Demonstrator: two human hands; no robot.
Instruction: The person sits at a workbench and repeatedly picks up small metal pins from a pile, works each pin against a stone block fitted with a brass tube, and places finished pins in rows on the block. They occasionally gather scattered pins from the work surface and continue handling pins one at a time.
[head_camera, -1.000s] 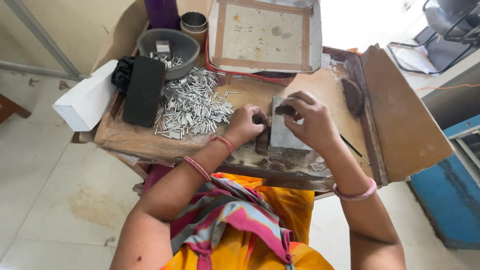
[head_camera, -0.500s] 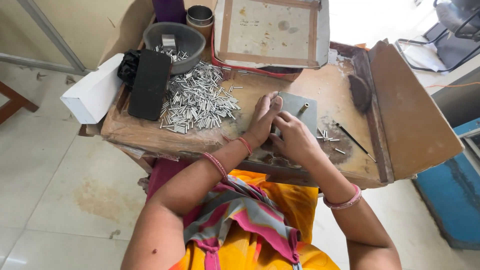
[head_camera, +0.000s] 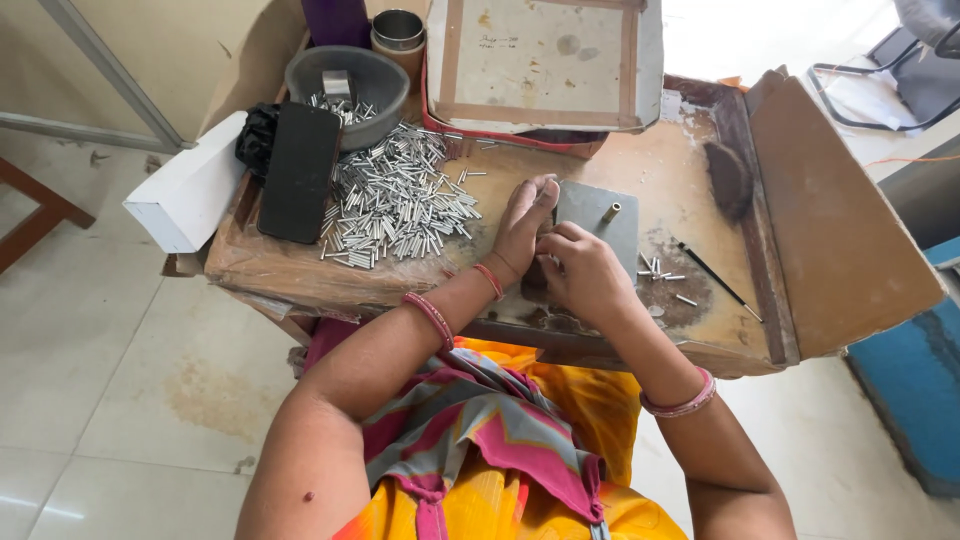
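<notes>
I judge my left hand (head_camera: 522, 228), fingers pressed together, could knock the pin (head_camera: 609, 212) at three o'clock off the plate (head_camera: 600, 228); right hand (head_camera: 580, 272): fingers curled, pinch unclear.

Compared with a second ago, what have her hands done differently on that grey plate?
The right hand came off the plate's top and drew back to its near-left corner, uncovering a small brass peg standing on the grey plate. The left hand shifted up along the plate's left edge. What the fingers pinch is hidden. The pile of metal tubes, grey bowl and thin brush lie as before.
</notes>
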